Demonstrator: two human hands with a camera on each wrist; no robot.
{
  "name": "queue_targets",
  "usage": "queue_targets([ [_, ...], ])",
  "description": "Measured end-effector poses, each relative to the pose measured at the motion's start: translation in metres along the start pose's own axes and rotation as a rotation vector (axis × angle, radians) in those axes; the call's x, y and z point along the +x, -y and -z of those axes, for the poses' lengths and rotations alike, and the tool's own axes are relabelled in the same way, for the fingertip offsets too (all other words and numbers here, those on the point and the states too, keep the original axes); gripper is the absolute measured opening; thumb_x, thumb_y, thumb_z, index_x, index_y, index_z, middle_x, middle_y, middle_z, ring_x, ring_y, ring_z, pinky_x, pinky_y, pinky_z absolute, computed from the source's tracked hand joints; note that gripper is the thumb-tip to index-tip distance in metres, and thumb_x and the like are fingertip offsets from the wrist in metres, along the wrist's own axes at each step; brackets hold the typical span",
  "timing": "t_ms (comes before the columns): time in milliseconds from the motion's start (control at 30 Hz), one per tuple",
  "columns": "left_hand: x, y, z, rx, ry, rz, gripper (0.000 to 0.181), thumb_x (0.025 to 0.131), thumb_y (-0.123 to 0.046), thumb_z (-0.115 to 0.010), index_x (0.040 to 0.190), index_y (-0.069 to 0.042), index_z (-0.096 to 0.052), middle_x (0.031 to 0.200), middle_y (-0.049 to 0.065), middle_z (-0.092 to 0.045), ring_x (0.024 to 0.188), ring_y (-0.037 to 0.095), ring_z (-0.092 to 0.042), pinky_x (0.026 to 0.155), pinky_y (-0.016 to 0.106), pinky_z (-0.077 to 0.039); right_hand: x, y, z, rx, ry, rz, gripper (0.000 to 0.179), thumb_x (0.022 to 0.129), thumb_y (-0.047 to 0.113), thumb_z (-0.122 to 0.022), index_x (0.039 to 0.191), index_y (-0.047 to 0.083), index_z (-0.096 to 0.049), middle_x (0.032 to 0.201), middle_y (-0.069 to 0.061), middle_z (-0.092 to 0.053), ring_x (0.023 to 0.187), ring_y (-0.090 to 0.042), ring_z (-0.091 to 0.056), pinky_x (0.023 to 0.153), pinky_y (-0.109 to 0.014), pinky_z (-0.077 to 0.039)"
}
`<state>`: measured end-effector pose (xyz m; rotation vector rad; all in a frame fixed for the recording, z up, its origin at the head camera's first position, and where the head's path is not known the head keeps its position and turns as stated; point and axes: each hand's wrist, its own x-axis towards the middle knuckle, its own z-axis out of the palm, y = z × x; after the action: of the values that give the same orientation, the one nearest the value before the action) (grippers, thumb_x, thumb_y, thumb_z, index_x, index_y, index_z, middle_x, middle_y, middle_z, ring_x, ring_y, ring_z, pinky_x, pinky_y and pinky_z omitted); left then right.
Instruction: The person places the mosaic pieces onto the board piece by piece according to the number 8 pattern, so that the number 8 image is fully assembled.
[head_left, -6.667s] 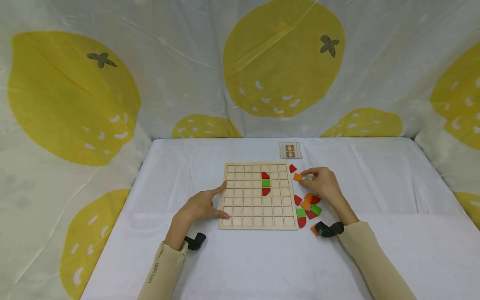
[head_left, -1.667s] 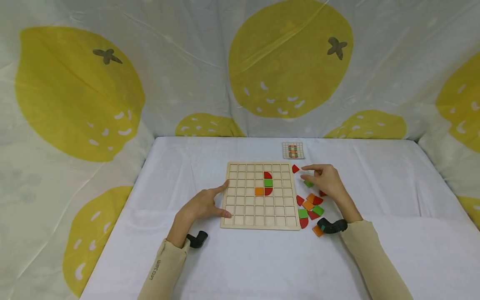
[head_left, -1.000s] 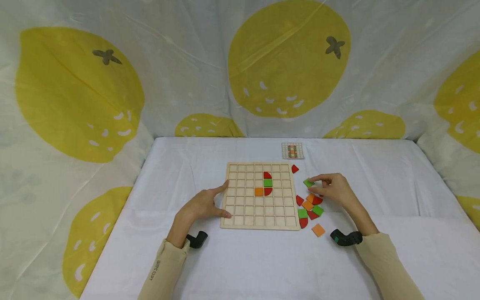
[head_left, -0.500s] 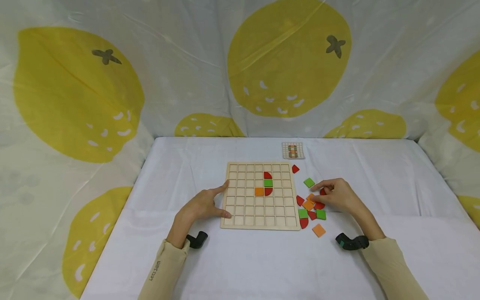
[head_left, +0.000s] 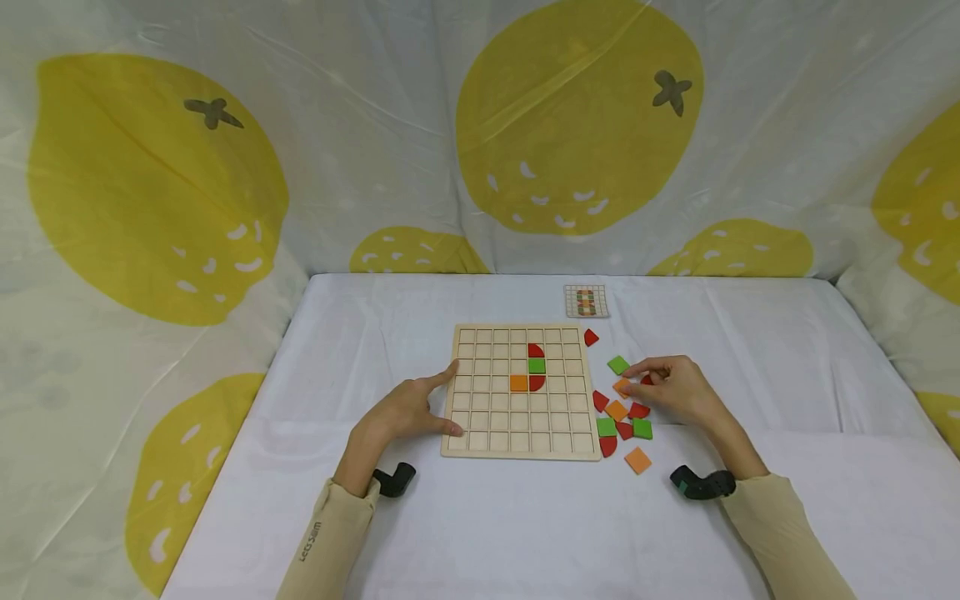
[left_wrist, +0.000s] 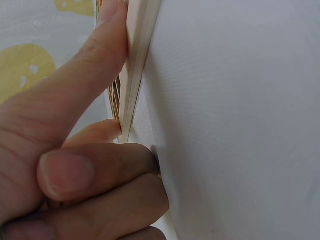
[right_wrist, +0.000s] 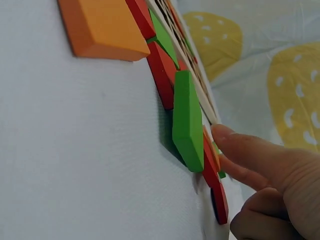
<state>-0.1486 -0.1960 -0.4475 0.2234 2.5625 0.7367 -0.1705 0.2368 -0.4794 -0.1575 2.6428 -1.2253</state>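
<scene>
A square wooden grid board [head_left: 480,417] lies on the table, holding a red quarter-round tile [head_left: 536,351], a green tile [head_left: 536,366], a second red piece and an orange tile [head_left: 518,383]. Against its left edge my left hand [head_left: 401,408] rests spread thumb and index finger; the left wrist view shows the other fingers curled below. Right of the board, my right hand [head_left: 678,390] pinches an orange square tile [head_left: 621,387] between thumb and index finger. A green square tile [head_left: 618,365] lies just beyond these fingertips. My right hand partly covers a red tile [head_left: 646,380].
Several loose red, green and orange tiles lie along the board's right side, with an orange square [head_left: 637,461] nearest me. A small pattern card [head_left: 587,302] lies behind the board. Lemon-print cloth [head_left: 405,150] hangs behind the white-covered table [head_left: 510,533].
An orange tile was set in the grid earlier. My right hand then left the green tile and shifted nearer, and the pinched orange tile has slid slightly away from the pile. Left hand stays.
</scene>
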Motion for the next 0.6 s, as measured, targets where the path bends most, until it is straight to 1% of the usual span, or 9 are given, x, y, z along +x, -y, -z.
queue_targets([
  [33, 0.0001, 0.0000, 0.0001, -0.001, 0.004, 0.002, 0.112, 0.075, -0.040, -0.092, 0.164, -0.031, -0.025, 0.073, 0.009, -0.056, 0.067, 0.017, -0.041, 0.097, 0.044, -0.045, -0.0003, 0.0008, 0.0003, 0.000, -0.001, -0.011, 0.032, 0.084, 0.029, -0.088, 0.108, 0.009, -0.080, 0.059, 0.003, -0.034, 0.054, -0.011, -0.035, 0.053, -0.027, -0.028],
  [100, 0.0001, 0.0001, 0.0002, 0.000, 0.004, 0.001, 0.112, 0.075, -0.040, -0.092, 0.164, -0.031, -0.025, 0.073, 0.007, -0.055, 0.067, 0.016, -0.041, 0.097, 0.044, -0.046, -0.0013, 0.0027, 0.0010, -0.008, 0.007, -0.013, 0.036, 0.082, 0.030, -0.090, 0.108, 0.008, -0.080, 0.059, 0.002, -0.035, 0.054, -0.012, -0.036, 0.053, -0.028, -0.028],
  [233, -0.0002, 0.0006, 0.0005, 0.004, 0.001, 0.001, 0.113, 0.075, -0.041, -0.092, 0.164, -0.031, -0.025, 0.078, 0.010, -0.059, 0.073, 0.017, -0.048, 0.101, 0.046, -0.047, -0.0015, 0.0050, 0.0009, -0.026, 0.027, -0.003, 0.040, 0.079, 0.030, -0.092, 0.108, 0.006, -0.079, 0.061, 0.002, -0.035, 0.057, -0.013, -0.038, 0.055, -0.027, -0.029],
  [300, -0.0004, 0.0006, 0.0005, 0.003, 0.002, 0.002, 0.112, 0.075, -0.040, -0.092, 0.165, -0.031, -0.025, 0.078, 0.011, -0.060, 0.075, 0.017, -0.050, 0.102, 0.047, -0.046, -0.0010, 0.0051, 0.0007, -0.029, 0.032, 0.007, 0.040, 0.079, 0.029, -0.091, 0.110, 0.006, -0.079, 0.062, 0.002, -0.035, 0.059, -0.013, -0.039, 0.056, -0.027, -0.030],
  [400, -0.0002, 0.0002, 0.0006, 0.004, 0.003, 0.009, 0.112, 0.075, -0.041, -0.092, 0.164, -0.032, -0.025, 0.076, 0.010, -0.059, 0.077, 0.018, -0.051, 0.104, 0.048, -0.046, -0.0006, 0.0036, 0.0010, -0.034, 0.020, 0.000, 0.040, 0.081, 0.029, -0.090, 0.113, 0.008, -0.079, 0.063, 0.002, -0.034, 0.059, -0.013, -0.038, 0.055, -0.026, -0.029],
  [500, -0.0004, -0.0003, 0.0009, 0.007, 0.001, 0.016, 0.112, 0.075, -0.041, -0.092, 0.164, -0.032, -0.025, 0.076, 0.008, -0.059, 0.079, 0.019, -0.052, 0.104, 0.048, -0.046, -0.0012, 0.0021, 0.0022, -0.040, -0.001, -0.009, 0.039, 0.082, 0.029, -0.089, 0.116, 0.011, -0.079, 0.063, 0.002, -0.034, 0.059, -0.014, -0.038, 0.054, -0.027, -0.029],
  [600, -0.0008, -0.0006, 0.0014, 0.007, 0.002, 0.015, 0.112, 0.074, -0.040, -0.092, 0.164, -0.032, -0.025, 0.077, 0.008, -0.058, 0.076, 0.019, -0.050, 0.101, 0.046, -0.046, -0.0013, 0.0004, 0.0034, -0.040, -0.001, -0.007, 0.039, 0.082, 0.029, -0.089, 0.115, 0.011, -0.080, 0.063, 0.001, -0.034, 0.061, -0.015, -0.038, 0.054, -0.028, -0.029],
])
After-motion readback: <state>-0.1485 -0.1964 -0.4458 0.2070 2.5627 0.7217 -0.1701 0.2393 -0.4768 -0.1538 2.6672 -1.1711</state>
